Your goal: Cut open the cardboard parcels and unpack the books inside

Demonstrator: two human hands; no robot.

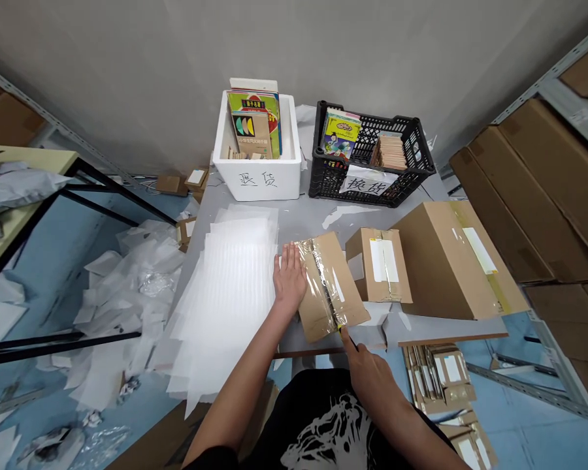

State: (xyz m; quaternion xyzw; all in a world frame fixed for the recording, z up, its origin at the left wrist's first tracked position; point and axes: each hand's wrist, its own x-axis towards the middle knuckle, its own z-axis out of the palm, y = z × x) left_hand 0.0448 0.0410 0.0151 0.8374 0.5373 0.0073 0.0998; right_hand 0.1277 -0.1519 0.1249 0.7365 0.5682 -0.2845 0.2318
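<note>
A taped cardboard box (340, 277) lies at the table's front edge. My left hand (291, 277) rests flat on its left side, fingers stretched out and holding nothing. In my right hand (370, 372) is a utility knife (342, 328) with a yellow part near its tip. The tip touches the near end of the box's taped middle seam, where a dark line runs along the tape. My fingers hide most of the knife. Left of the box lies a stack of white foam sheets (235, 281). To its right stands a smaller labelled carton (382, 267).
At the back are a white foam box (257, 179) and a black crate (372, 186), both with books. A large carton (451, 261) stands on the right, before shelves of cartons (534, 189). Packing waste (127, 294) covers the floor at left; flattened cardboard (441, 378) lies below right.
</note>
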